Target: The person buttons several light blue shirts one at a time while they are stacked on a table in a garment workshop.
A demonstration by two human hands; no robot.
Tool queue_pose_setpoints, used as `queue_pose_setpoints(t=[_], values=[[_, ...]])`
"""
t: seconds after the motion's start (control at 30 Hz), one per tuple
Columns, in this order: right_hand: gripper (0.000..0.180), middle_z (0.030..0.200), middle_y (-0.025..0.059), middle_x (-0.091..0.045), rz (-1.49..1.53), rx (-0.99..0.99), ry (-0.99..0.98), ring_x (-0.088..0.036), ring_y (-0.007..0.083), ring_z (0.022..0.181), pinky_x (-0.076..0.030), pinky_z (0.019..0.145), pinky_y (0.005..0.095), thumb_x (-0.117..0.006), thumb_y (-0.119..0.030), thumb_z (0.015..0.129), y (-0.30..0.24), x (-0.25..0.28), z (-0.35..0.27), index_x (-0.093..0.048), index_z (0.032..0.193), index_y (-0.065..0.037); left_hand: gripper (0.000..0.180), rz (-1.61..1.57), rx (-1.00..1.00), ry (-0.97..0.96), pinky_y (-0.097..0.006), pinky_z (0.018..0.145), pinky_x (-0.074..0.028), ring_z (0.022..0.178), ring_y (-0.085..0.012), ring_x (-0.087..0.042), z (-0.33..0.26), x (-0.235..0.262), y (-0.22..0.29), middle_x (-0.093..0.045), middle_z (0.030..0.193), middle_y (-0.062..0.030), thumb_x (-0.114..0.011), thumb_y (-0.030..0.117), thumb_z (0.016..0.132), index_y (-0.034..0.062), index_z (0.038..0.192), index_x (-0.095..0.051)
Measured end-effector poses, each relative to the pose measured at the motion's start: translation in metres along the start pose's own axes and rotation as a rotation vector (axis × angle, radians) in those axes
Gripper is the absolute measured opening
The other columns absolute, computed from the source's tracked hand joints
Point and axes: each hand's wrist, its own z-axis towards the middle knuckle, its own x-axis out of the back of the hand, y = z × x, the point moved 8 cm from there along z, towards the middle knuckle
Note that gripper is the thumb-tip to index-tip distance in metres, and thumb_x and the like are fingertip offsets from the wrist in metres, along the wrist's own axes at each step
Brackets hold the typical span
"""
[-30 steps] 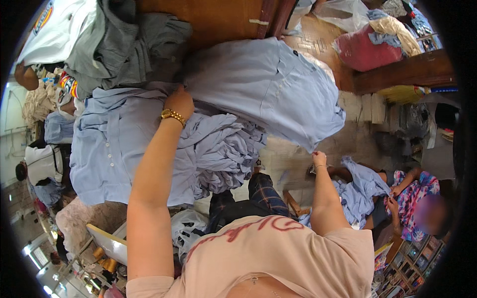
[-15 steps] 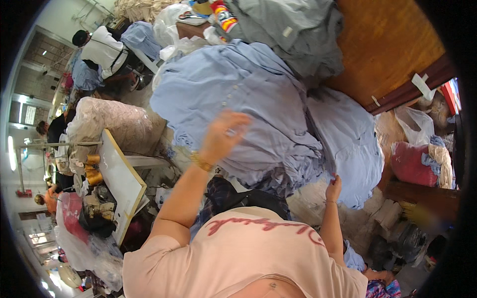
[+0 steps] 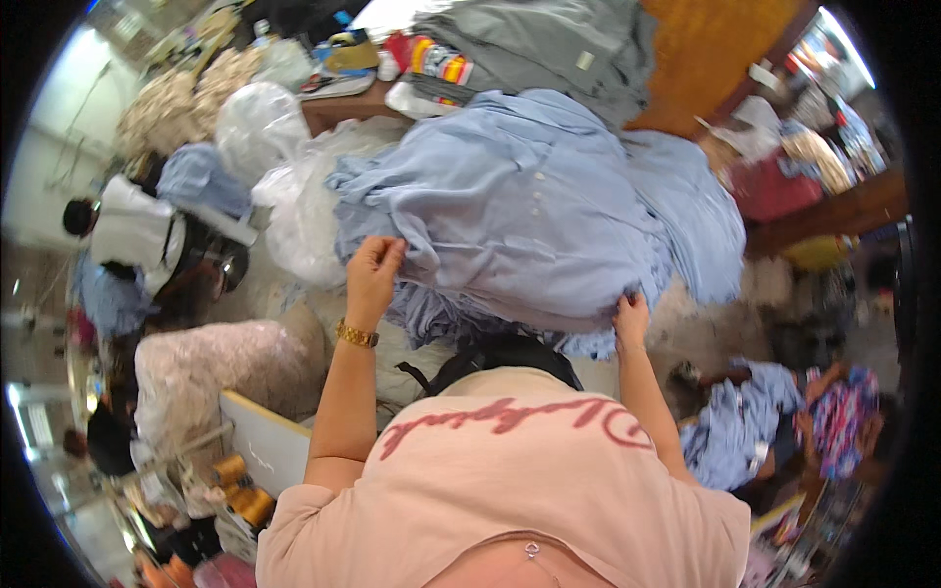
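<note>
A light blue button-front shirt (image 3: 490, 230) is spread over the top of a heap in front of me, with a few buttons showing near its middle. My left hand (image 3: 375, 269), a gold-coloured watch at its wrist, pinches the shirt's left edge. On the other side, my right hand (image 3: 631, 318) has its fingers closed on the near right edge of the same cloth. Darker, bunched blue cloth (image 3: 441, 316) shows underneath, close to my waist. More light blue garments (image 3: 701, 211) hang at the heap's right side.
Grey garments (image 3: 549, 49) are piled beyond the shirt. Clear plastic bags (image 3: 304, 186) lie to the left, above a stuffed pale sack (image 3: 225, 377) and a white board (image 3: 265, 436). One person (image 3: 137, 230) sits at far left; another in patterned clothing (image 3: 843, 416) is at right beside blue garments.
My left hand has come from above the heap's middle to the shirt's left edge and closed there. My right hand has shifted from the side garments to this shirt. The view has turned.
</note>
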Motion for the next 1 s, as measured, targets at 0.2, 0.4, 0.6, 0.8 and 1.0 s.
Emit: queue_pose_setpoints(t=[0.2, 0.4, 0.6, 0.8, 1.0], values=[[0.028, 0.076, 0.0053, -0.057, -0.394, 0.457, 0.356, -0.049, 0.0124, 0.061, -0.042, 0.054, 0.0248, -0.062, -0.02, 0.08, -0.032, 0.026, -0.012, -0.057, 0.098, 0.001, 0.022, -0.234, 0.195, -0.104, -0.024, 0.056, -0.042, 0.059, -0.0115, -0.053, 0.022, -0.018, -0.005, -0.059, 0.07, -0.0012, -0.064, 0.019, 0.082, -0.0001, 0.09, -0.059], [0.021, 0.077, 0.0041, -0.059, 0.217, -0.026, 0.072, -0.048, 0.007, 0.051, -0.035, 0.039, 0.0209, -0.06, -0.014, 0.081, -0.022, 0.023, 0.01, -0.06, 0.098, -0.001, 0.038, 0.679, 0.081, -0.383, -0.034, 0.064, -0.044, 0.07, -0.0289, -0.057, 0.034, -0.038, 0.051, -0.061, 0.074, -0.0153, -0.066, 0.037, 0.076, -0.0004, 0.075, -0.059], [0.023, 0.07, -0.0001, -0.054, 0.371, -0.05, 0.139, -0.042, 0.0067, 0.042, -0.033, 0.038, 0.0196, -0.058, -0.014, 0.083, -0.009, 0.024, 0.02, -0.058, 0.103, -0.003, 0.012, -0.37, 0.177, -0.098, -0.024, 0.061, -0.041, 0.063, -0.0135, -0.055, 0.03, 0.008, 0.03, -0.062, 0.073, -0.0031, -0.063, 0.014, 0.082, 0.0055, 0.075, -0.06], [0.027, 0.069, -0.0008, -0.053, 0.339, -0.061, 0.004, -0.041, 0.0065, 0.041, -0.032, 0.038, 0.0202, -0.063, -0.015, 0.081, -0.056, 0.004, 0.005, -0.057, 0.103, -0.003, 0.007, -0.937, 0.668, -0.132, -0.022, 0.068, -0.047, 0.073, -0.0115, -0.06, 0.003, 0.004, 0.0, -0.063, 0.085, -0.0026, -0.056, 0.006, 0.085, 0.0052, 0.091, -0.059], [0.013, 0.062, -0.0009, -0.049, 0.558, 0.075, 0.095, -0.04, 0.0084, 0.04, -0.03, 0.036, 0.0233, -0.065, -0.011, 0.078, -0.063, 0.035, 0.03, -0.053, 0.076, -0.007, 0.029, -0.848, 0.681, -0.478, -0.027, 0.076, -0.05, 0.091, -0.0152, -0.061, -0.002, -0.02, 0.015, -0.059, 0.104, -0.0087, -0.06, 0.007, 0.082, 0.0021, 0.109, -0.05]])
